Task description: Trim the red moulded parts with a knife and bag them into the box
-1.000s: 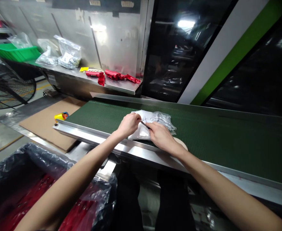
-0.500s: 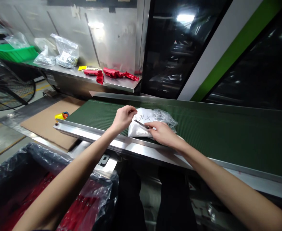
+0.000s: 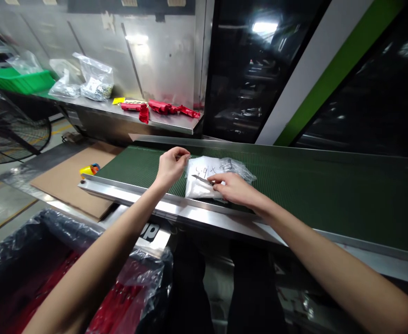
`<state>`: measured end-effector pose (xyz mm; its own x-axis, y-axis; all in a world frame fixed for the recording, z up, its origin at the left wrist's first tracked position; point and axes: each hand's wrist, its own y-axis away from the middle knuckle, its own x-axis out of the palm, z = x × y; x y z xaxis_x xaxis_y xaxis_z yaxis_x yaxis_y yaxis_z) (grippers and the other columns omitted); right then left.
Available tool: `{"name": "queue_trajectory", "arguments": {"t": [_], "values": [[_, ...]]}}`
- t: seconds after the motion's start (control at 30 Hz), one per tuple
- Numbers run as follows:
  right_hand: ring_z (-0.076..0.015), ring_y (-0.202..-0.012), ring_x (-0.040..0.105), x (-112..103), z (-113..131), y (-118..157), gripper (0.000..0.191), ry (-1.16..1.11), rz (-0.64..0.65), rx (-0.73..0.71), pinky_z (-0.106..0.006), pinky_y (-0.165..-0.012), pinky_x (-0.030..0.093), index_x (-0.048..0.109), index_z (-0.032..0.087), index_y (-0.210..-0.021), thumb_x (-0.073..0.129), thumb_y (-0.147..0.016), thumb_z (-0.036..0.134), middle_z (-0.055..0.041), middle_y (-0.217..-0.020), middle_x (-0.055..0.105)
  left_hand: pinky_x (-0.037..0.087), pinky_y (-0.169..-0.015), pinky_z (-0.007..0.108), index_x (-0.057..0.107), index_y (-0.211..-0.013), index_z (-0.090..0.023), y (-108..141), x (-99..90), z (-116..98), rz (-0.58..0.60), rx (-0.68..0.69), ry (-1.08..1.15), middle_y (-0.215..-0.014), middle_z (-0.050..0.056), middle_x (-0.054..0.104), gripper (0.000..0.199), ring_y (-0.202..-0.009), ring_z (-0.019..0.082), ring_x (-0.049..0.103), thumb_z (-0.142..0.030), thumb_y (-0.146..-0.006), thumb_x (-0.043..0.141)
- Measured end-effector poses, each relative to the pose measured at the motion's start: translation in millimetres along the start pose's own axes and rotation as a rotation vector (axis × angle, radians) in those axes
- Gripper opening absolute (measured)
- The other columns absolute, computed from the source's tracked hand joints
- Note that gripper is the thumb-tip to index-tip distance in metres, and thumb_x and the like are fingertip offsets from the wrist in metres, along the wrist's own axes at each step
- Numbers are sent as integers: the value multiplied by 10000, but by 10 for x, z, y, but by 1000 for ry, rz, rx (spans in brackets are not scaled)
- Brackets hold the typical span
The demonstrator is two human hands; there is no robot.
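Note:
A white plastic bag with handwritten black marks lies on the green conveyor belt, its clear crumpled end to the right. At the bag's upper left corner, the fingers of my left hand are pinched together on the plastic. My right hand is closed around a small knife held over the bag. The thin, pointed blade faces left across the bag's front; most of the handle is hidden in my fingers.
Red plastic housings and clear bags of small parts rest on a metal shelf behind, near a green bin. A lined bin with red pieces stands front left. Cardboard and a fan are left.
My left hand has moved left and slightly up, drawing the bag's upper left corner with it. The knife in my right hand has shifted slightly left over the bag.

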<state>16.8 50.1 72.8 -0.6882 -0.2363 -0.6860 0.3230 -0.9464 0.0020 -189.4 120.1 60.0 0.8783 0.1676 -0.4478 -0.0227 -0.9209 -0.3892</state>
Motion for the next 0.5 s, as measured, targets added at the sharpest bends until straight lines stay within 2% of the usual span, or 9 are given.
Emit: {"name": "queue_trajectory", "arguments": {"t": [0.13, 0.23, 0.33, 0.5], "values": [[-88, -504, 509, -279, -65, 343, 389, -79, -158, 93, -240, -528, 428, 660, 202, -1203, 503, -876, 343, -43, -877, 700, 516, -589, 246, 655, -972, -135, 154, -125, -121, -51, -17, 64, -882, 63, 694, 176, -625, 124, 633, -243, -876, 555], [-77, -481, 464, -588, -323, 703, 427, -80, -334, 185, -234, -468, 388, 660, 199, -1194, 489, -892, 447, -51, -858, 672, 536, -684, 267, 691, -952, -158, 356, -190, -172, -55, -35, 73, -928, 69, 706, 188, -739, 163, 666, -248, -833, 577], [-85, -499, 489, -882, -650, 1031, 419, -38, -431, 277, -233, -450, 382, 662, 184, -1192, 528, -867, 412, -66, -873, 671, 546, -738, 288, 699, -969, -177, 564, -190, -229, -14, -62, 103, -955, 62, 698, 217, -780, 178, 676, -248, -817, 560], [-91, -572, 548, -1175, -942, 1387, 404, -18, -395, 346, -227, -486, 435, 627, 182, -1250, 492, -883, 283, -73, -947, 679, 556, -795, 290, 713, -950, -223, 909, -110, -481, 86, -74, 167, -1008, 46, 659, 227, -867, 197, 669, -336, -763, 652]]}}
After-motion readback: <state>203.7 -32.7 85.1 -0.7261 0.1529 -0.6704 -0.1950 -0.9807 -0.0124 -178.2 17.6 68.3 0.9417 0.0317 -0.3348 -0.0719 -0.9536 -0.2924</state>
